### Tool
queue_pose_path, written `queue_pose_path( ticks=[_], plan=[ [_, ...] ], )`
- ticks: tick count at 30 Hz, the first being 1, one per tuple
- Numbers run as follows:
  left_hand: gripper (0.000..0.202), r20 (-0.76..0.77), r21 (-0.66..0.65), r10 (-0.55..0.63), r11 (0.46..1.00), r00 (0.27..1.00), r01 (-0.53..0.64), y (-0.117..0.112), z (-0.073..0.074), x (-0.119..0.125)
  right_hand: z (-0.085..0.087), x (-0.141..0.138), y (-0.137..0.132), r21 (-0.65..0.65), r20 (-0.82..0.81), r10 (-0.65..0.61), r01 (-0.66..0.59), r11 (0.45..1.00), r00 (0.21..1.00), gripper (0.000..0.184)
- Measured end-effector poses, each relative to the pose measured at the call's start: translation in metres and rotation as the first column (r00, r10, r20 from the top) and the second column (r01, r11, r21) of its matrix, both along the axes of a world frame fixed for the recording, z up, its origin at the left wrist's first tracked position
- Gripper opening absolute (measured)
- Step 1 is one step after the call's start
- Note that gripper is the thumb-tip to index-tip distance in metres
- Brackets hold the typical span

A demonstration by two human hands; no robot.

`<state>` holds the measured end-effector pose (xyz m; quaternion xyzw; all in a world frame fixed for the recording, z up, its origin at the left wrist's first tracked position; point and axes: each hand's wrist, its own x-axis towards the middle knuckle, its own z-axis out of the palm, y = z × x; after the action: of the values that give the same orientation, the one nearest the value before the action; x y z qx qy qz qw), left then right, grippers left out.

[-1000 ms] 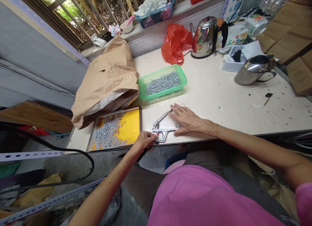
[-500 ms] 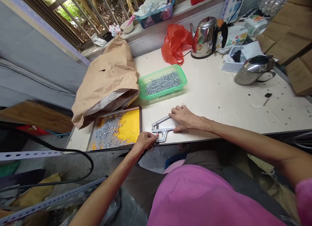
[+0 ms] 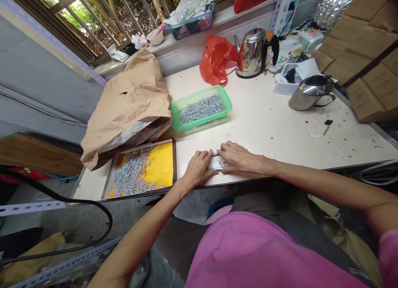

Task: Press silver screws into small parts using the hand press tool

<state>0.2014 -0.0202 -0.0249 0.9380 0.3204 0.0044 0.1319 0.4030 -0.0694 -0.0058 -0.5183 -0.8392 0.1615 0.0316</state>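
Observation:
At the table's front edge, snap-fastener pliers (image 3: 214, 162) lie flat between my two hands, mostly covered by them. My left hand (image 3: 197, 165) is closed over the head end of the pliers, its fingers across the top. My right hand (image 3: 238, 158) wraps the handle end. Only a short stretch of the grey handles shows between the hands; the jaws are hidden. Left of my left hand sits a shallow tray (image 3: 174, 161) with a yellow bottom and many small silvery metal pieces (image 3: 130, 170). Beyond the hands stands a green basket (image 3: 202, 125) holding similar pieces.
A large brown paper bag (image 3: 130, 97) leans behind the tray. Farther back are a red plastic bag (image 3: 216, 60), a steel kettle (image 3: 251, 52), a white plastic tray (image 3: 284, 87) and a steel jug (image 3: 306, 95). Cardboard boxes (image 3: 367, 39) stand at the right.
My left hand has moved from the jaw tip onto the pliers' body and closed over it. The pliers' handles now appear pressed together. The view has shifted slightly.

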Motion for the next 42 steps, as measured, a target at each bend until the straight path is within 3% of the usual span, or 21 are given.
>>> queue_pose_path(
  ticks=[5,8,14,15,19,21,24,29,31,33,35,37,38,40,42],
  plan=[
    [0.038,0.046,-0.043,-0.038,0.998,0.998,0.039,0.005,-0.002,0.002,-0.013,-0.004,0.004,0.018,0.036,-0.009,0.008,1.000,0.999,0.027],
    [0.024,0.088,-0.035,0.019,0.999,0.996,-0.016,0.008,-0.007,0.005,-0.023,-0.006,0.010,0.044,-0.009,0.010,-0.010,0.999,1.000,0.016],
    [0.020,0.116,0.007,0.108,0.994,0.987,-0.109,0.008,-0.008,0.008,-0.020,-0.005,0.019,0.044,0.004,-0.027,0.027,0.999,1.000,0.016],
    [0.021,0.118,0.021,0.120,0.992,0.986,-0.123,0.004,-0.009,0.008,-0.019,-0.003,0.020,0.061,-0.003,-0.025,0.026,0.998,1.000,0.015],
    [0.031,0.231,0.088,0.162,0.979,0.959,-0.186,-0.030,-0.018,0.007,-0.023,0.010,0.029,0.085,-0.051,0.061,-0.056,0.995,0.997,0.040],
    [0.033,0.284,0.100,0.149,0.978,0.947,-0.183,-0.050,-0.027,0.008,-0.027,0.016,0.038,0.057,-0.065,0.059,-0.055,0.997,0.996,0.037],
    [0.032,0.298,0.090,0.123,0.984,0.946,-0.156,-0.072,-0.036,0.012,-0.030,0.018,0.053,0.083,-0.051,-0.043,0.048,0.995,0.998,0.023],
    [0.031,0.305,0.044,0.140,0.986,0.942,-0.161,-0.075,-0.036,0.017,-0.019,-0.006,0.071,0.195,0.043,-0.164,0.153,0.969,0.985,0.019],
    [0.033,0.324,0.042,0.142,0.986,0.935,-0.164,-0.077,-0.034,0.018,-0.012,-0.028,0.067,0.218,0.053,-0.057,0.044,0.975,0.997,0.019],
    [0.032,0.348,0.042,0.111,0.990,0.931,-0.134,-0.083,-0.031,0.014,-0.007,-0.053,0.060,0.235,0.029,0.186,-0.187,0.954,0.982,0.016],
    [0.028,0.373,0.056,0.046,0.996,0.927,-0.072,-0.094,-0.026,0.003,-0.008,-0.077,0.053,0.255,0.022,0.437,-0.428,0.867,0.899,0.012],
    [0.023,0.393,0.108,-0.003,0.993,0.919,-0.043,-0.102,-0.018,-0.018,-0.015,-0.095,0.050,0.275,0.049,0.578,-0.567,0.776,0.815,0.010],
    [0.021,0.398,0.146,0.011,0.986,0.918,-0.075,-0.103,-0.013,-0.032,-0.020,-0.101,0.050,0.278,0.066,0.618,-0.609,0.743,0.784,0.011],
    [0.019,0.391,0.220,0.147,0.944,0.909,-0.247,-0.095,-0.002,-0.066,-0.031,-0.110,0.052,0.289,0.095,0.653,-0.648,0.704,0.752,0.015],
    [0.021,0.364,0.278,0.387,0.823,0.847,-0.495,-0.074,0.007,-0.104,-0.042,-0.115,0.054,0.326,0.110,0.667,-0.661,0.676,0.737,0.018]
  ],
)
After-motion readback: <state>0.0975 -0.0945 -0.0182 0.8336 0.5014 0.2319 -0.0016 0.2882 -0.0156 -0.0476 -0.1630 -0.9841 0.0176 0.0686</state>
